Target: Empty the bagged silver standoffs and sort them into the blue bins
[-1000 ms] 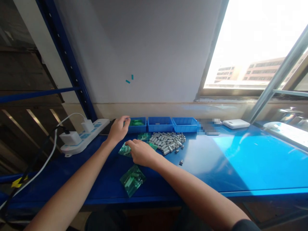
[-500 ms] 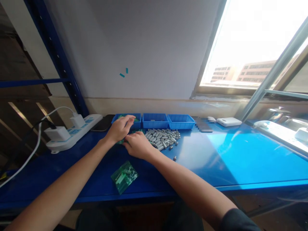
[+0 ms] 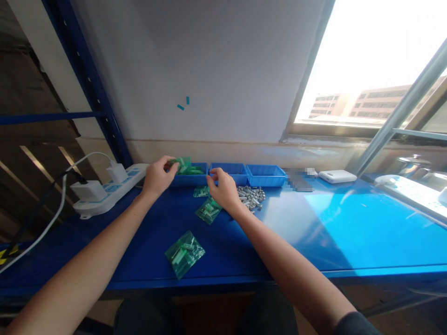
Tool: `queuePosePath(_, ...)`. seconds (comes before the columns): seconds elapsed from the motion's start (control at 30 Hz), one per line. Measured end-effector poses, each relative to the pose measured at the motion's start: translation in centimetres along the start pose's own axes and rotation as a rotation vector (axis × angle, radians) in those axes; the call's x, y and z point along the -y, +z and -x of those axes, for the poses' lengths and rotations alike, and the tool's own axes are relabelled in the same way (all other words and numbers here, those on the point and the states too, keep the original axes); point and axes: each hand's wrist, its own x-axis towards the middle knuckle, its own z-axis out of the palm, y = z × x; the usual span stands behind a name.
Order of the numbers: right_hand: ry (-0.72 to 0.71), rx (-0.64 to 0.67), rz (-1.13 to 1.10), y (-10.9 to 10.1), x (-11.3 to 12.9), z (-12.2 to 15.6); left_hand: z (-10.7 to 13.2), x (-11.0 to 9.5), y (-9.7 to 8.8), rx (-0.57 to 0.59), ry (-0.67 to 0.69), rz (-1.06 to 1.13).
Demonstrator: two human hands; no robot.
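My left hand (image 3: pixel 159 176) pinches a green plastic bag (image 3: pixel 182 164) at the left blue bin (image 3: pixel 190 180), which has more green bags in it. My right hand (image 3: pixel 224 187) hovers in front of the middle blue bin (image 3: pixel 240 177); its fingers are bent and a little apart, and nothing shows between them. Under and beside it lie a small green bag (image 3: pixel 201 191) and another green bag (image 3: pixel 209 210), both with small parts inside. A heap of metal cylinders and bolts (image 3: pixel 254 197) is partly covered by the right hand. Closer to me rests a green bag with pale parts (image 3: pixel 185 254).
The right blue bin (image 3: pixel 266 177) stands against the wall beside a pixelated dark object (image 3: pixel 299 180) and a white box-shaped device (image 3: pixel 337 176). At left, a white power strip (image 3: pixel 115 190) carries plugs and cables. A metal frame (image 3: pixel 394 116) rises at right.
My left hand has moved left and back to the left bin with a green bag. My right hand has risen rightward, uncovering green bags on the table. The view has shifted slightly.
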Motion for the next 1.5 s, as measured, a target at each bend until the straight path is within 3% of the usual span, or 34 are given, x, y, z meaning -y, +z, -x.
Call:
queuePosePath(0.07,-0.021,0.041,0.000,0.3,0.4,0.3,-0.9,2.1,-0.5,-0.161,-0.112,-0.046)
queuePosePath(0.13,-0.049,0.090,0.011,0.6,0.7,0.6,-1.3,3.4,-0.6,-0.205,-0.172,-0.087)
queuePosePath(0.33,-0.144,0.196,0.026,0.7,2.2,1.3,-1.1,3.1,1.4,0.020,-0.074,-0.243)
queuePosePath(0.53,-0.295,0.319,0.059,0.3,4.3,2.1,-1.1,2.4,2.1,0.132,-0.003,-0.420)
queuePosePath(0.6,-0.367,0.442,0.068,-0.6,4.7,2.3,-0.9,2.1,2.0,0.113,0.023,-0.479)
queuePosePath(0.73,-0.410,0.833,0.054,-3.5,4.9,2.8,-0.6,1.5,1.8,0.100,0.063,-0.501)
queuePosePath(0.87,-0.427,0.963,0.109,-4.6,5.6,3.8,0.2,1.2,2.3,0.162,0.091,-0.496)
queuePosePath(1.0,-0.499,0.880,0.131,-2.7,6.1,4.4,1.1,0.6,2.3,0.089,0.114,-0.440)
queuePosePath(1.1,-0.480,0.661,0.052,-1.6,5.3,3.9,1.2,-0.2,1.8,0.020,0.111,-0.309)
queuePosePath(1.17,-0.375,0.448,0.013,-1.4,4.2,3.1,1.1,-1.1,1.4,0.064,0.100,-0.125)
queuePosePath(1.3,-0.122,0.125,0.027,-1.6,1.5,1.5,1.9,-3.5,1.1,0.283,0.146,0.286)
queuePosePath(1.4,-0.049,0.017,0.056,-1.6,0.1,0.9,3.1,-4.8,1.5,0.379,0.328,0.281)
queuePosePath(1.5,-0.047,-0.037,0.026,-1.3,-0.1,0.9,3.5,-4.8,1.7,0.301,0.425,0.130)
